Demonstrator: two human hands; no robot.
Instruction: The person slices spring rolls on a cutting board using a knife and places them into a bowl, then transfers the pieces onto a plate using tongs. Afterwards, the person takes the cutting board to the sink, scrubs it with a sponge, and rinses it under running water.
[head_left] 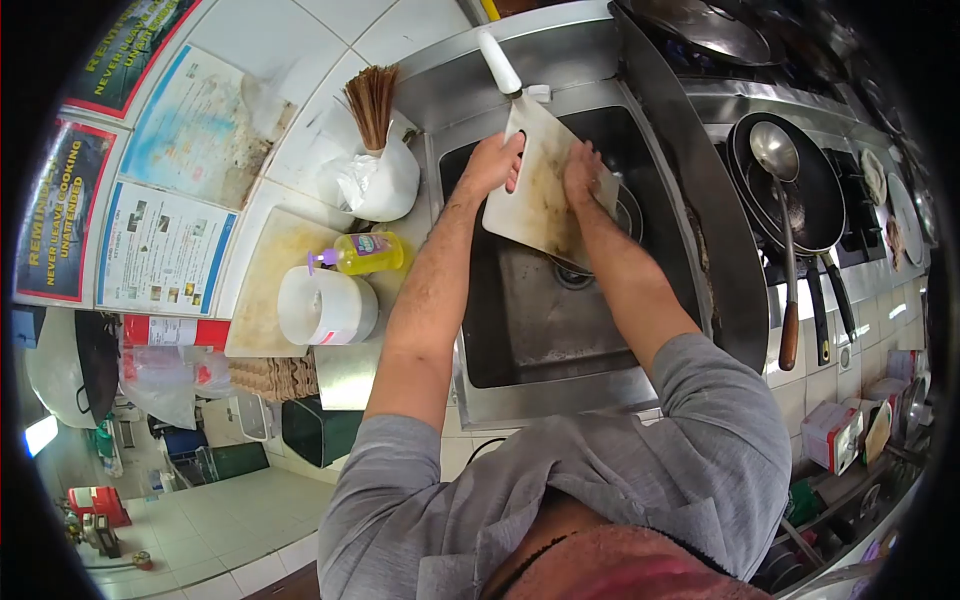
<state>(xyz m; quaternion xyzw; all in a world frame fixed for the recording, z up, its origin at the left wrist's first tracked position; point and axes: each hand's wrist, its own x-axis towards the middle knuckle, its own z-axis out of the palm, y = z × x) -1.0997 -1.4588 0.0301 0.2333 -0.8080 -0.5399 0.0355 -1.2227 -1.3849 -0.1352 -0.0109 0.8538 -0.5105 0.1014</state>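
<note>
A stained white cutting board (540,190) is tilted over the sink. My left hand (495,163) grips its edge, with fingers showing through the slot handle. Flat against the board's face lies my right hand (583,175), its fingers stretched out and slightly blurred. A white handle (499,64) rises at the board's upper corner; what it belongs to is partly hidden. Below the board, the metal sink (540,340) shows its drain, and part of a round rim (628,215) appears behind the board's right side.
Left of the sink stand a yellow soap bottle (368,252), a white tub (325,305) and a white container (395,185) with a stick brush (371,105). On the right, a ladle (774,152) rests in black pans (820,200) on the stove, beyond a metal partition (725,230).
</note>
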